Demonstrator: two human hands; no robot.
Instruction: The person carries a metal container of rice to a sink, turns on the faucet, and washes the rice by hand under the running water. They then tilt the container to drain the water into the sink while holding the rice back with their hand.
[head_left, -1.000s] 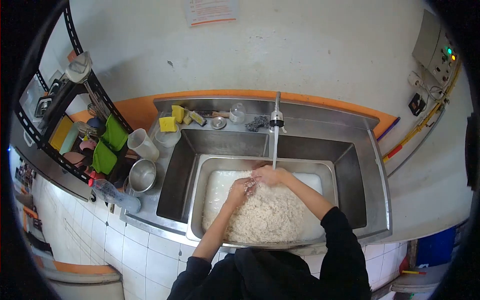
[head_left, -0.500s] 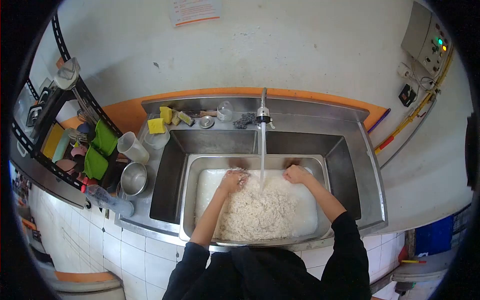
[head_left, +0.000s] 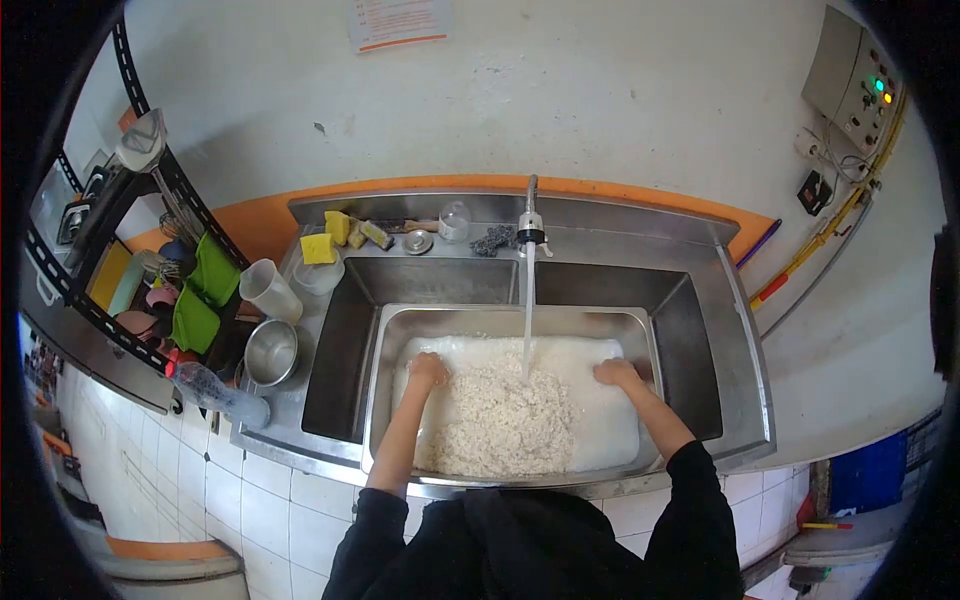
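Observation:
A steel tray (head_left: 640, 318) sits across the double sink, lined with a white cloth (head_left: 605, 430). A heap of pale, wet, crumbly grains (head_left: 500, 420) lies on the cloth. Water runs from the tap (head_left: 531, 225) onto the heap. My left hand (head_left: 428, 371) is closed at the cloth's left side, beside the heap. On the right side, my right hand (head_left: 616, 373) is closed at the cloth, apart from the grains. What the fingers of either hand hold is too small to make out.
Left of the sink stand a steel bowl (head_left: 271, 352), a plastic jug (head_left: 270, 290) and a lying bottle (head_left: 215, 392). Yellow sponges (head_left: 318, 248) and a steel scourer (head_left: 493, 240) lie behind it. A loaded shelf (head_left: 150, 180) rises at the far left.
My left hand has moved left, off the grains to the cloth's side. My right hand has shifted right and slightly down. The heap has spread a little to the left.

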